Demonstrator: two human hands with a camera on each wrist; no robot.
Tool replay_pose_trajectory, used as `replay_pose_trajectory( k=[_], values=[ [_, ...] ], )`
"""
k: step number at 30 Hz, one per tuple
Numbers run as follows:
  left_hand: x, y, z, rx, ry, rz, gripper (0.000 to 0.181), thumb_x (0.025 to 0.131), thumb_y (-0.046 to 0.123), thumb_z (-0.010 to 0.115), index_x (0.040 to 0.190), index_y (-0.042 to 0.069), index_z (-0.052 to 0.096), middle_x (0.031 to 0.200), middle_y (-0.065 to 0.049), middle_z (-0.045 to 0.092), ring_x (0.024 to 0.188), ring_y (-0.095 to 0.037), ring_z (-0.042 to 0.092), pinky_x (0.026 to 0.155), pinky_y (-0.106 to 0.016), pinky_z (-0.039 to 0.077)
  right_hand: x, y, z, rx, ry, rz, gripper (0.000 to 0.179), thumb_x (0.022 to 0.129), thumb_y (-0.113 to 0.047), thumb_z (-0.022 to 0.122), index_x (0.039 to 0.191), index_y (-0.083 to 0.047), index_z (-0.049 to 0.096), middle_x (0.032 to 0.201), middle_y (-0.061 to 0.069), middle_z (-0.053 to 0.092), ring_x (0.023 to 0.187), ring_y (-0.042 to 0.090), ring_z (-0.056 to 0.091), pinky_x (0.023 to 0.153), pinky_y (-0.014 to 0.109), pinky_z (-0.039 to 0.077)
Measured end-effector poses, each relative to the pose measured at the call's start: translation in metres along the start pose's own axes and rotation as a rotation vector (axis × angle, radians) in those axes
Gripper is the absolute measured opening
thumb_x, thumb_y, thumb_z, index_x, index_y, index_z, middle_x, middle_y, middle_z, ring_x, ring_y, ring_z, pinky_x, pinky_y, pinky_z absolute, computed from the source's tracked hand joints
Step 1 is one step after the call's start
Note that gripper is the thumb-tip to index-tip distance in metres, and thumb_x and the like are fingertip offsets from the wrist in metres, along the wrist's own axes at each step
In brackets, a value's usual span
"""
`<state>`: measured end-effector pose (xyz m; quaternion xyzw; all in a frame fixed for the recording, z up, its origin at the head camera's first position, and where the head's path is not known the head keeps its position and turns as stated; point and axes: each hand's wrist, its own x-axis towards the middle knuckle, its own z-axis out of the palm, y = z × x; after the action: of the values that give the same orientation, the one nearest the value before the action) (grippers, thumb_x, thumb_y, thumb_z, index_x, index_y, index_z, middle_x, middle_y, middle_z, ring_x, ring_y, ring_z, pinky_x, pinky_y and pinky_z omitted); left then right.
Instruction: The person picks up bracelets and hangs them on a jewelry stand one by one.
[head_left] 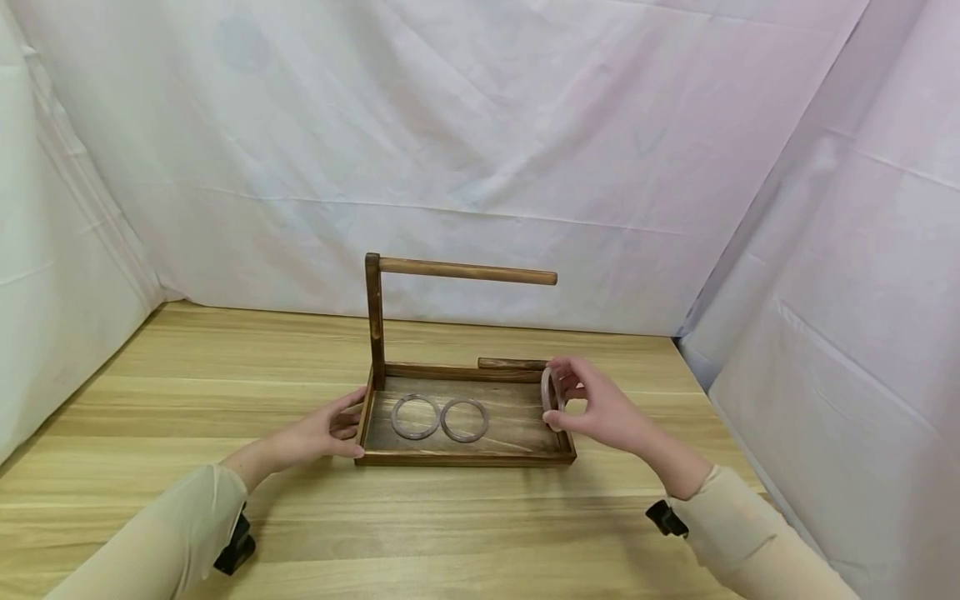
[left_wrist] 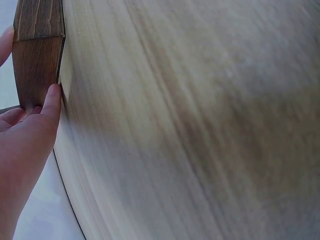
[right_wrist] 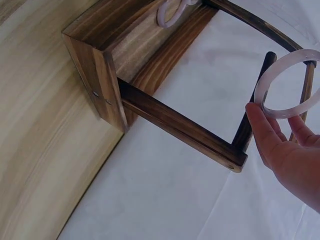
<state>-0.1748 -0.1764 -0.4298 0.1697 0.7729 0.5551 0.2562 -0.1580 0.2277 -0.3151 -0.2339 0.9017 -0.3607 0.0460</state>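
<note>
A brown wooden display stand has a tray base, a tall left post with a long bar, and a lower short bar at the back right. Two pale pinkish bangles lie side by side in the tray. My right hand pinches a third bangle between thumb and fingers, upright above the tray's right end. Whether that bangle touches a bar is unclear. My left hand holds the tray's left end, thumb at the front corner.
The stand rests on a light wood-grain table. White cloth hangs behind it and on both sides. Dark devices are strapped at both wrists.
</note>
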Motion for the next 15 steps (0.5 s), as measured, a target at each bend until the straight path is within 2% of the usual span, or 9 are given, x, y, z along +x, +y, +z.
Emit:
replay_pose_trajectory(
  k=[7,11,13,15],
  values=[
    [0.000,0.000,0.000,-0.006,-0.001,0.012,0.103,0.080,0.016,0.073,0.149,-0.001,-0.001,0.146,-0.039,0.014,0.133,-0.053,0.024,0.110,-0.051,0.033,0.002,-0.004,-0.009,0.033,0.005,-0.013,0.060,0.084,-0.014,0.069,0.133,0.004,0.038,0.106,0.018,0.052,0.093,0.022,0.054,0.086,0.040,0.052],
    [0.000,-0.001,0.000,-0.013,-0.005,0.016,0.102,0.081,0.016,0.072,0.149,0.000,-0.002,0.146,-0.040,0.014,0.133,-0.053,0.024,0.110,-0.051,0.034,0.006,-0.007,-0.014,0.074,0.018,-0.012,0.061,0.084,-0.011,0.069,0.135,0.003,0.037,0.109,0.018,0.051,0.094,0.023,0.054,0.087,0.044,0.052],
    [0.000,-0.001,0.000,-0.015,-0.008,0.017,0.102,0.081,0.015,0.072,0.149,0.000,-0.002,0.146,-0.040,0.014,0.133,-0.053,0.025,0.110,-0.051,0.034,0.008,-0.009,-0.017,0.105,0.027,-0.001,0.060,0.084,-0.009,0.068,0.134,0.003,0.037,0.110,0.018,0.050,0.096,0.024,0.055,0.087,0.039,0.053],
    [-0.001,-0.001,0.000,-0.014,-0.010,0.017,0.101,0.082,0.015,0.071,0.149,0.000,-0.002,0.146,-0.040,0.014,0.133,-0.053,0.025,0.110,-0.051,0.035,0.010,-0.010,-0.021,0.131,0.036,0.007,0.059,0.085,-0.008,0.067,0.134,0.002,0.036,0.113,0.018,0.049,0.099,0.026,0.054,0.090,0.042,0.052]
  ],
)
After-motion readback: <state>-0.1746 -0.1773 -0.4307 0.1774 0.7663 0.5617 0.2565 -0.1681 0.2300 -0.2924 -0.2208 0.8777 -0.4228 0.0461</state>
